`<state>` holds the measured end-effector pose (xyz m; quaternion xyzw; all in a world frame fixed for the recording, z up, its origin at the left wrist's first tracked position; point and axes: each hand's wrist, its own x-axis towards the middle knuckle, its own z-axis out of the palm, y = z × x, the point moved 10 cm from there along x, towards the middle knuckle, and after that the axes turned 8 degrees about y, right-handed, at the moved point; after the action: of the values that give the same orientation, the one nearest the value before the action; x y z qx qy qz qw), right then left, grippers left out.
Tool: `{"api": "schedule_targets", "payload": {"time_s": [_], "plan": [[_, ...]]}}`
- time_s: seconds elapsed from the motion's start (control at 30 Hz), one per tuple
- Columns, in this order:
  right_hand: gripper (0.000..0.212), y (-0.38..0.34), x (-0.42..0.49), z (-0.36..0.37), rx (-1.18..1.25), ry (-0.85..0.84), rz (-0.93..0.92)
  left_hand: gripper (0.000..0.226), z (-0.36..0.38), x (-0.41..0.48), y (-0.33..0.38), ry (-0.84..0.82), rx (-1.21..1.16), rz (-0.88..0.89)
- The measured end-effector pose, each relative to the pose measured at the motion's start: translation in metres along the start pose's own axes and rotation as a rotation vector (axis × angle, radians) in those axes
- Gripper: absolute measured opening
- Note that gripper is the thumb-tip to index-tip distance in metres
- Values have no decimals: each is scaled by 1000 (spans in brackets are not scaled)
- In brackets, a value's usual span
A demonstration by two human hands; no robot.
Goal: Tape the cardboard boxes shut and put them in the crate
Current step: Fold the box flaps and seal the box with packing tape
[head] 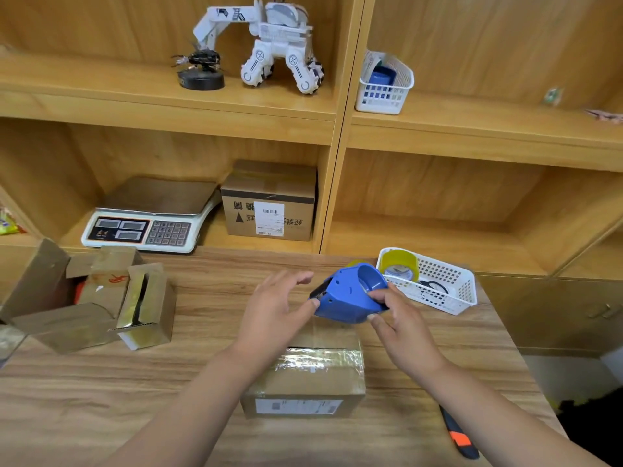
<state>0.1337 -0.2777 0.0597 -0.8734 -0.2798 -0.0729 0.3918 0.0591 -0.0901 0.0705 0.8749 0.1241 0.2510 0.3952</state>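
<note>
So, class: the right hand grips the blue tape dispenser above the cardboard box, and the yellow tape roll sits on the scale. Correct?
No. The head view shows the yellow tape roll in the white basket on the table, not on the scale. The rest holds: the right hand grips the blue tape dispenser above the cardboard box.

the brown cardboard box (pixel 296 205) on the middle shelf bears large black chinese characters, upside down, and a white barcode label (pixel 269 219) with print too small to read. the white electronic scale (pixel 148 227) beside it has numbered keys (pixel 168 232). the white label (pixel 298 406) on the taped cardboard box (pixel 313 375), lower centre, is blurred.
</note>
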Motion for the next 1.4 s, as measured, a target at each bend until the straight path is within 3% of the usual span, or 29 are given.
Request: {"api": "schedule_targets", "payload": {"time_s": [0.3,0.5,0.63,0.77,0.83,0.93,1.07,1.4], "plan": [[30,2,-1,-3,14,-39,34,30,-6,3,-1,79,-233,-164],[31,-6,3,-6,2,-99,-12,15,-10,14,-11,126,-259,-294],[33,-13,9,-12,45,-54,2,14,-5,22,-18,102,-296,-361],[75,-27,19,-9,-161,-70,-137,16,-2,29,-24,111,-324,-402],[85,-32,23,-5,-280,-92,-224,16,-2,33,-26,107,-318,-421],[79,-33,30,-1,-364,-101,-305,17,-4,39,-29,102,-312,-425],[63,-40,37,-5,-287,-56,-343,18,-7,44,-33,100,-301,-458],[58,-28,41,-9,-231,-109,-287,16,-44,62,-51,108,-259,-453]]}}
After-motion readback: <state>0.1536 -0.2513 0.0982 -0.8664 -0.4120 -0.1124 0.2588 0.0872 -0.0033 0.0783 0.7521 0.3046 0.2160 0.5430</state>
